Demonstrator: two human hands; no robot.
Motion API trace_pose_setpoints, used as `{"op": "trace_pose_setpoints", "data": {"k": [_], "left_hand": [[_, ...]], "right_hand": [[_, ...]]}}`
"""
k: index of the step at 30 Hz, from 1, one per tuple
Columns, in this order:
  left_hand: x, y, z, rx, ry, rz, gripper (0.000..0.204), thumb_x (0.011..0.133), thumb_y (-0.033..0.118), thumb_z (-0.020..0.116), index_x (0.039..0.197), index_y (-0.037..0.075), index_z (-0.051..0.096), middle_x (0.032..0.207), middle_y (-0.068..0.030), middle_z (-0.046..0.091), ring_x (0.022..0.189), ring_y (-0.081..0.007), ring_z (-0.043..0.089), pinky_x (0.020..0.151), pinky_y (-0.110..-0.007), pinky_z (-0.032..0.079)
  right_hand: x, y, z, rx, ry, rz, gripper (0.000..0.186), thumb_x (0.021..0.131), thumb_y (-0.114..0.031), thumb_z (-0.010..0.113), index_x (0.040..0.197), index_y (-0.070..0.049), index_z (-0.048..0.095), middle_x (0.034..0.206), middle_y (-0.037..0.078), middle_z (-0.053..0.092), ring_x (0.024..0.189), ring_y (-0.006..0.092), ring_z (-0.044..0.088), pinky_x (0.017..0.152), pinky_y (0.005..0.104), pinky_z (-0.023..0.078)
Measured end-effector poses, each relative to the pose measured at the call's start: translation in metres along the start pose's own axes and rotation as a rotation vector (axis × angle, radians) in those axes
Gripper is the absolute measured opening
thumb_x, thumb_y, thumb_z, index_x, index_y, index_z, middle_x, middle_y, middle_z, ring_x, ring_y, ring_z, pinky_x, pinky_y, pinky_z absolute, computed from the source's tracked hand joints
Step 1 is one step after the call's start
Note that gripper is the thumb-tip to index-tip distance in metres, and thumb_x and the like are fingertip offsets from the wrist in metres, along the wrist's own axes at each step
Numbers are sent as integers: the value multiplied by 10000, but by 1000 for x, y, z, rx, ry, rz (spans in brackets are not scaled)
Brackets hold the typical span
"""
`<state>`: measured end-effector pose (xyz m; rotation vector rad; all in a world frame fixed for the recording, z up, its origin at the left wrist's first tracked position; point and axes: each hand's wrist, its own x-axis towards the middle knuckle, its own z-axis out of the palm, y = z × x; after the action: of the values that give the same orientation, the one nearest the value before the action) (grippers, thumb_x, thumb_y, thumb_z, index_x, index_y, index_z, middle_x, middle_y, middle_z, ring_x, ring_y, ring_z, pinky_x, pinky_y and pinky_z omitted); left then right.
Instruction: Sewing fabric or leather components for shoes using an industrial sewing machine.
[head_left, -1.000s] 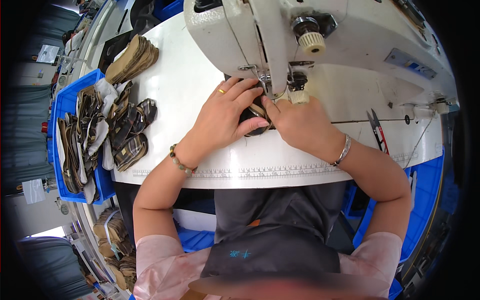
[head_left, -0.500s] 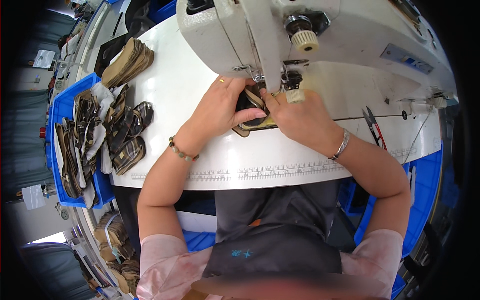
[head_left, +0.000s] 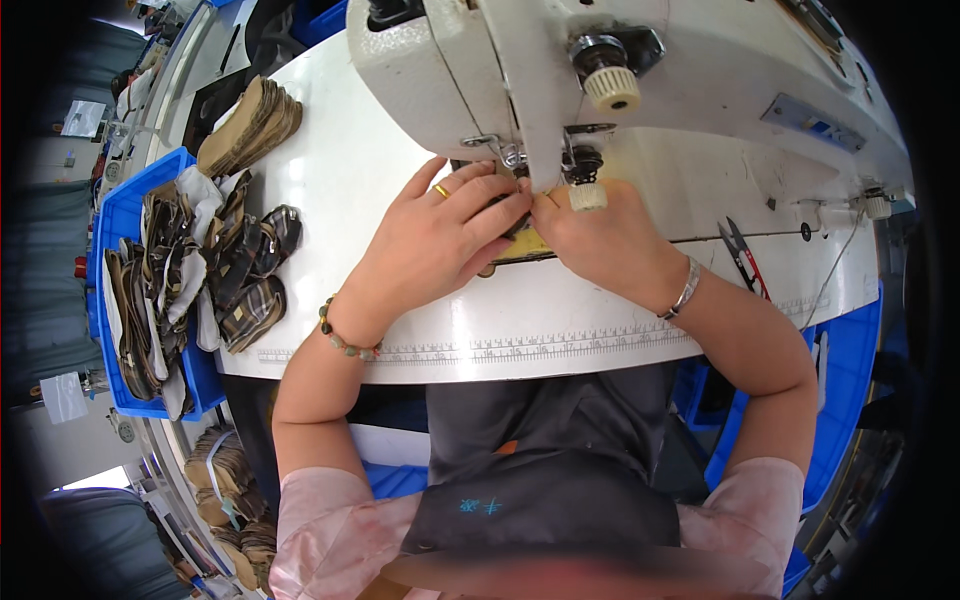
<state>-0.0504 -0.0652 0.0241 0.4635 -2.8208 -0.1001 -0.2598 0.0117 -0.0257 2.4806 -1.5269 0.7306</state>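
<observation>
My left hand (head_left: 445,228) lies over a dark fabric shoe piece (head_left: 518,222), its fingers bent and pressed onto it. The piece sits under the needle area of a white sewing machine (head_left: 415,85), mostly covered by my hands. A small tan edge (head_left: 487,271) peeks out below my left palm. From the other side, my right hand (head_left: 603,238) curls its fingers at the piece's right edge, fingertips almost meeting those of the left. What its fingertips grip is partly hidden by the machine. A yellow plate (head_left: 525,244) shows between the hands.
Red-handled thread snips (head_left: 744,258) lie right of my right hand. A blue bin (head_left: 120,215) with plaid fabric shoe pieces (head_left: 175,270) stands left; a stack of tan sole shapes (head_left: 250,125) is behind it. A printed ruler (head_left: 520,350) runs along the white table's front edge.
My left hand has turned and slid forward over the shoe piece; its thumb, earlier stretched across the piece, is now tucked below the fingers. My right hand stays nearly in place.
</observation>
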Motion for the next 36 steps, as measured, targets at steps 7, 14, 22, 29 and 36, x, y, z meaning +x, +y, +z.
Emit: {"op": "trace_pose_setpoints", "data": {"k": [7, 14, 22, 29, 36], "left_hand": [[-6, -4, -2, 141, -55, -1, 262, 817, 227, 734, 1062, 136, 715, 952, 7, 648, 1066, -184, 626, 1100, -476, 431], [-4, -4, 0, 195, 17, 62, 212, 826, 218, 725, 1006, 108, 713, 923, 2, 647, 1009, -192, 620, 1086, -454, 445], [-3, -11, 2, 38, 45, 3, 226, 812, 200, 742, 1010, 102, 700, 955, -15, 655, 1033, -215, 612, 1080, -466, 440], [3, -7, 12, 131, 221, -62, 176, 802, 166, 743, 937, 78, 672, 895, -41, 656, 934, -256, 621, 1008, -426, 484], [3, -10, 12, -97, 243, -143, 130, 816, 138, 748, 913, 63, 705, 841, -53, 659, 806, -265, 615, 741, -372, 539]], "right_hand": [[1, -1, -8, -46, -103, -5, 142, 843, -177, 680, 933, -69, 704, 634, 33, 602, 549, 201, 623, 487, 338, 464], [-4, -2, -4, -43, -30, -25, 62, 777, -118, 672, 775, -71, 712, 615, 53, 621, 535, 203, 637, 482, 335, 477], [-1, -17, -16, 21, -57, -44, 293, 825, -125, 630, 1081, -1, 699, 637, 37, 627, 520, 180, 625, 473, 327, 476], [1, -17, -3, 1, 8, -41, 277, 814, -135, 627, 1056, -18, 695, 670, 27, 625, 520, 171, 618, 471, 318, 472], [5, -15, 3, -6, 18, -137, 61, 790, -137, 626, 825, -100, 593, 720, -5, 561, 594, 144, 629, 495, 313, 477]]}}
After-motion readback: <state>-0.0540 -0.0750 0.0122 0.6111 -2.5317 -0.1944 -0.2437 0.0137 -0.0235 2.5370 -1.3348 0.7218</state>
